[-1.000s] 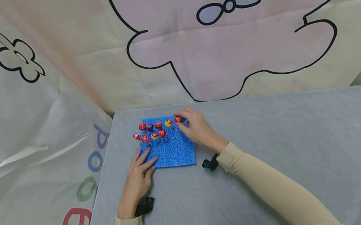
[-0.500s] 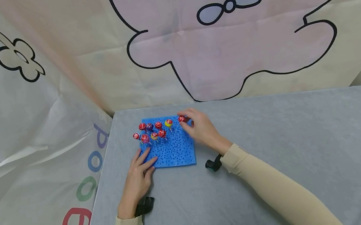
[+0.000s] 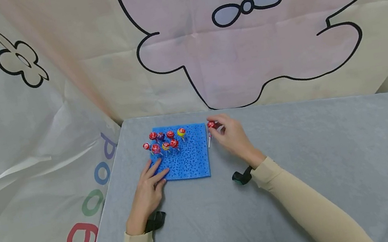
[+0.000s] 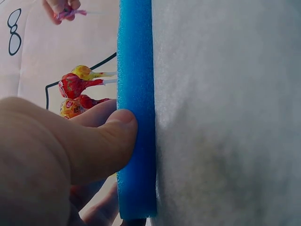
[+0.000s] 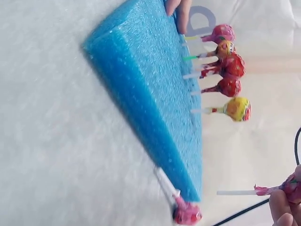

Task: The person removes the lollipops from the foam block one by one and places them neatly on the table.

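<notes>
The right hand (image 3: 233, 136) pinches a red-wrapped lollipop (image 3: 212, 125) by its head, fingertips curled round the wrapper, so that the white stick hangs free below. In the head view it sits just right of the blue foam block (image 3: 189, 162), above the grey tabletop (image 3: 302, 171), near the middle of the frame. The right wrist view shows the same lollipop (image 5: 287, 187) at the lower right edge, its stick clear of the foam (image 5: 155, 108), with another pink lollipop (image 5: 186, 213) lying at the block's near corner on the table.

The left hand (image 3: 148, 190) rests flat on the lower left corner of the foam, fingers fairly straight; the left wrist view shows its thumb (image 4: 101, 141) pressed against the block's side edge (image 4: 136, 94).

A cluster of lollipops (image 3: 164, 141) stands stuck in the foam's upper part.

The lollipop looks light and rigid, though its thin stick would probably bend or slip if gripped low. The crinkly wrapper likely gives the fingers some purchase, so the head, or the stick just under it, seems the surest place to hold. The foam appears soft and light, apt to slide or lift unless it is held down.
</notes>
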Demonstrator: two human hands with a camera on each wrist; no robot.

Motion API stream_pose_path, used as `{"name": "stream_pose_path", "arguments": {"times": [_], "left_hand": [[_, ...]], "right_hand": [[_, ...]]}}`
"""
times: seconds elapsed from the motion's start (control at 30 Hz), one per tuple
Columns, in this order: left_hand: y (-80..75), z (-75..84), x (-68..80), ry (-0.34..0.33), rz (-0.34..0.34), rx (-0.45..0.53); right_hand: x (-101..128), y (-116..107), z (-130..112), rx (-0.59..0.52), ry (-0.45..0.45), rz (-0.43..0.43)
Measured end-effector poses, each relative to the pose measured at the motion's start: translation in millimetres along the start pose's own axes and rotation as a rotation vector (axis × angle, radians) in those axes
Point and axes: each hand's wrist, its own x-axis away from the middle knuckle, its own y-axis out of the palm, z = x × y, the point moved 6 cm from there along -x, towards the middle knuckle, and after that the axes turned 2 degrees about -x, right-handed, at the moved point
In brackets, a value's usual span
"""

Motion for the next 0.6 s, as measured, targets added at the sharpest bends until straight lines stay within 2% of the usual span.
{"name": "stream_pose_path", "arguments": {"times": [0.37,0.6], "left_hand": [[0.2,-0.1,-0.1,0.008,0.003,-0.001],[-0.1,-0.6,0.3,0.003,0.006,-0.001]], "right_hand": [[12.4,-26.1,15.0,0.024,0.024,0.080],[16.1,-29.6,21.9,0.048,0.012,0.086]]}}
